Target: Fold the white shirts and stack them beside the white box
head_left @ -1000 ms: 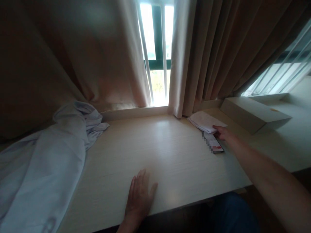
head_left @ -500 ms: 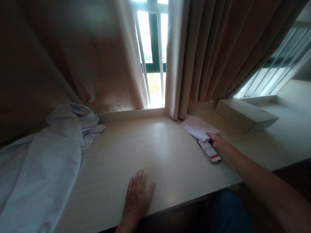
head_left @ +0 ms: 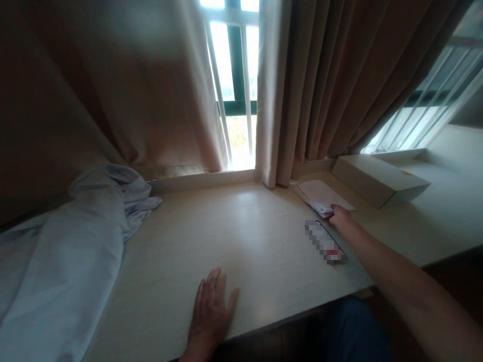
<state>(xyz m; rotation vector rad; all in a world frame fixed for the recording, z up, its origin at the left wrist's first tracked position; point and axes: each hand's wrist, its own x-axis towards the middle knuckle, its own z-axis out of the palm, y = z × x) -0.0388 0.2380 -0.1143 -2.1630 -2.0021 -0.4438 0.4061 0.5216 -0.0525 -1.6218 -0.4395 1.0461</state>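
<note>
My left hand (head_left: 211, 311) lies flat and open on the pale wooden table (head_left: 234, 236) near its front edge. My right hand (head_left: 340, 217) reaches out to the right and rests at the near edge of a folded white cloth (head_left: 320, 195); its fingers are curled toward the cloth, and I cannot see whether they grip it. A phone (head_left: 325, 242) lies flat on the table just left of my right wrist.
A crumpled pale blue shirt (head_left: 75, 241) covers the table's left side. A flat beige box (head_left: 377, 178) sits at the back right. Brown curtains (head_left: 320, 75) hang behind, parted over a barred window (head_left: 236, 80).
My right hand moved slightly away from the phone toward the folded cloth. The phone now lies clear of my fingers. The left hand stayed flat.
</note>
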